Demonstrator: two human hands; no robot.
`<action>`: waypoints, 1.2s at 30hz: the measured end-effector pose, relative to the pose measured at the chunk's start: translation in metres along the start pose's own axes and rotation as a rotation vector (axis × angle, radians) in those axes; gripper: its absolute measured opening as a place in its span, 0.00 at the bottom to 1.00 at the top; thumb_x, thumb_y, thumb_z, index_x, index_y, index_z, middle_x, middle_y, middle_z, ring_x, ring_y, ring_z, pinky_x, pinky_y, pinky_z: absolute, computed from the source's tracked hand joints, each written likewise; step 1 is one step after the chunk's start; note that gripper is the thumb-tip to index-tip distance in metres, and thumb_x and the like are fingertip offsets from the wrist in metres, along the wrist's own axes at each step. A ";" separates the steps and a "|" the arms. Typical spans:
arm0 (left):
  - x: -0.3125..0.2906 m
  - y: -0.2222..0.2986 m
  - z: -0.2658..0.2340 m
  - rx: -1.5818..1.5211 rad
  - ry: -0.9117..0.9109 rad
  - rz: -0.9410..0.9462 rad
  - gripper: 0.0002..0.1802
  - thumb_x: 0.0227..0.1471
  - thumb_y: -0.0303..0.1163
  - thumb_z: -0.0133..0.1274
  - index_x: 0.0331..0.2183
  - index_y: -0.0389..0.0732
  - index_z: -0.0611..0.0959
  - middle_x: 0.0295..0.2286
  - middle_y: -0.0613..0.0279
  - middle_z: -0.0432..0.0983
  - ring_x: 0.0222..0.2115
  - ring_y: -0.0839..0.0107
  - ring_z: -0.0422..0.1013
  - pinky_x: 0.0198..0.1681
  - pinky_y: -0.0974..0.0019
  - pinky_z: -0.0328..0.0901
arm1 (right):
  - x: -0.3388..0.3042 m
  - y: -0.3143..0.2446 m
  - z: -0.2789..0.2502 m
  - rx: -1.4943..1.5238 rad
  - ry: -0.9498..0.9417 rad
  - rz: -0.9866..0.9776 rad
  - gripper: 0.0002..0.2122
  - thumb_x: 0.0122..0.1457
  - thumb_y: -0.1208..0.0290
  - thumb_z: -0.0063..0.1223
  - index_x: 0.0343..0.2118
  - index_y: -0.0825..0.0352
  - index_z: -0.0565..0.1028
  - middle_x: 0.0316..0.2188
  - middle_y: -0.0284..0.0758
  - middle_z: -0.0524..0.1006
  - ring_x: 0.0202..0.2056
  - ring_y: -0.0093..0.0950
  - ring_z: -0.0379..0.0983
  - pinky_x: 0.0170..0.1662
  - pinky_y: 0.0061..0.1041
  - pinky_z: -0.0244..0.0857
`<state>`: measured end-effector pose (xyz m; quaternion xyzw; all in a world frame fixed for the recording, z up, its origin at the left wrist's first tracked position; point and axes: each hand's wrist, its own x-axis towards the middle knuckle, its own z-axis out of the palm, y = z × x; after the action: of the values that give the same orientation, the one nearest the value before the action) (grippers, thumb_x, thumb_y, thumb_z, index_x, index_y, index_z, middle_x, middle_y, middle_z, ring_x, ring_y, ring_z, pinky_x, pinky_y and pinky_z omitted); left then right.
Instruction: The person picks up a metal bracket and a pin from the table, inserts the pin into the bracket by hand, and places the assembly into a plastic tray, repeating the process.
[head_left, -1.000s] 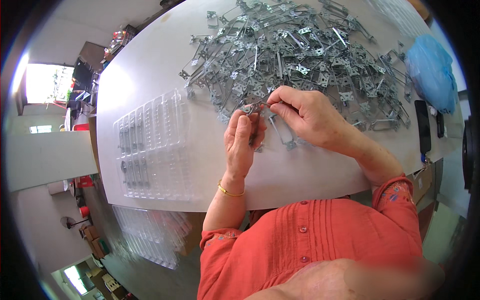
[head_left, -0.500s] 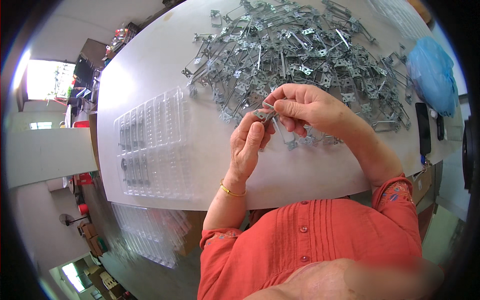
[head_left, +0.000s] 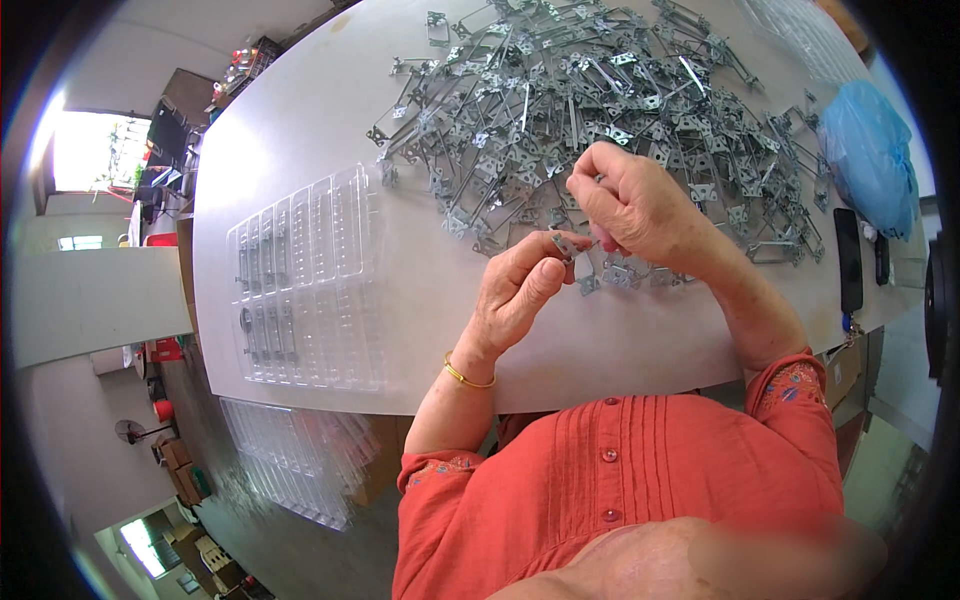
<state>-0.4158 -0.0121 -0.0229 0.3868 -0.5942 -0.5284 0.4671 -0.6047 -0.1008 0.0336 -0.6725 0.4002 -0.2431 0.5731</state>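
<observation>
My left hand [head_left: 518,295] pinches a small silver metal bracket [head_left: 567,246] between thumb and fingers, above the near edge of a heap of similar metal brackets with rods [head_left: 560,110]. Just to its right, my right hand [head_left: 640,210] is closed, its fingers curled; the back of the hand hides most of what they grip. A thin metal bit shows between the two hands. To the left lies a clear plastic tray [head_left: 345,310] with rows of compartments, and several metal pieces [head_left: 268,335] sit in its left columns.
More clear trays [head_left: 290,460] are stacked below the white table's [head_left: 600,370] near left edge. On the right are a blue plastic bag [head_left: 868,155] and a black phone [head_left: 847,260]. Another clear tray [head_left: 800,35] lies at the far right.
Both hands have shifted slightly right. My right hand has drawn up and away from the left fingers and turned, with its fingers curled. The bracket stays in my left hand.
</observation>
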 end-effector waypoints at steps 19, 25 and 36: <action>0.001 -0.008 -0.007 -0.353 0.257 -0.102 0.22 0.68 0.44 0.42 0.48 0.35 0.77 0.28 0.66 0.73 0.22 0.83 0.61 0.23 0.77 0.55 | -0.010 -0.002 0.012 -0.138 -0.010 -0.141 0.07 0.60 0.73 0.52 0.36 0.72 0.72 0.19 0.37 0.76 0.20 0.25 0.72 0.25 0.28 0.65; 0.003 -0.005 0.002 -0.023 0.265 -0.029 0.20 0.66 0.43 0.46 0.46 0.35 0.77 0.28 0.68 0.72 0.22 0.84 0.60 0.23 0.78 0.53 | -0.013 0.003 0.015 -0.345 0.077 -0.251 0.08 0.58 0.71 0.53 0.35 0.71 0.72 0.19 0.41 0.76 0.23 0.41 0.76 0.28 0.34 0.68; 0.003 -0.008 -0.003 -0.264 0.259 -0.116 0.17 0.66 0.38 0.45 0.51 0.39 0.69 0.29 0.63 0.75 0.20 0.85 0.61 0.22 0.79 0.54 | -0.009 0.001 0.007 -0.330 -0.010 -0.603 0.04 0.57 0.77 0.54 0.33 0.69 0.72 0.34 0.39 0.75 0.38 0.42 0.74 0.38 0.37 0.69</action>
<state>-0.4137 -0.0165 -0.0301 0.4204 -0.4315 -0.5736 0.5551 -0.6044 -0.0897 0.0325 -0.8454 0.2147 -0.3303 0.3607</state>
